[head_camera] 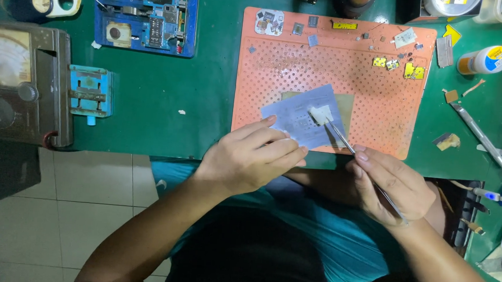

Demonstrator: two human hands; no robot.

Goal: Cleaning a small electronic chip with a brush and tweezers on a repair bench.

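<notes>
Midway, by the look of it, through a wiping job at a crowded repair bench: the right hand (396, 187), fingers closed on a pair of slim metal tweezers (344, 141), presses a small white wad (321, 114) against a thin grey stencil sheet (298, 122) lying near the front edge of an orange perforated work mat (279, 67). The left hand (250, 158) is flat rather than clenched, its fingertips (271, 120) pinning the sheet's near corner to the mat; it grips nothing. The two hands sit close together but do not touch.

How much is finished is hard to judge. The wad rests on the sheet's upper right part, and the rest of the sheet shows no plain difference in cleanness (the fine pattern on it is too small to read), so the wiping seems underway, not concluded. A tan card (346, 103) peeks out from beneath the sheet.

Loose chips and yellow-taped parts (413, 71) lie scattered along the mat's far edge, well apart from the hands. On the green bench top (161, 95) stand a blue board-holding fixture (145, 14), a small blue clamp (90, 92) and an analog meter (11, 74) to the left; a metal-handled tool (478, 133) and an orange-bodied bottle (491, 59) lie to the right.
</notes>
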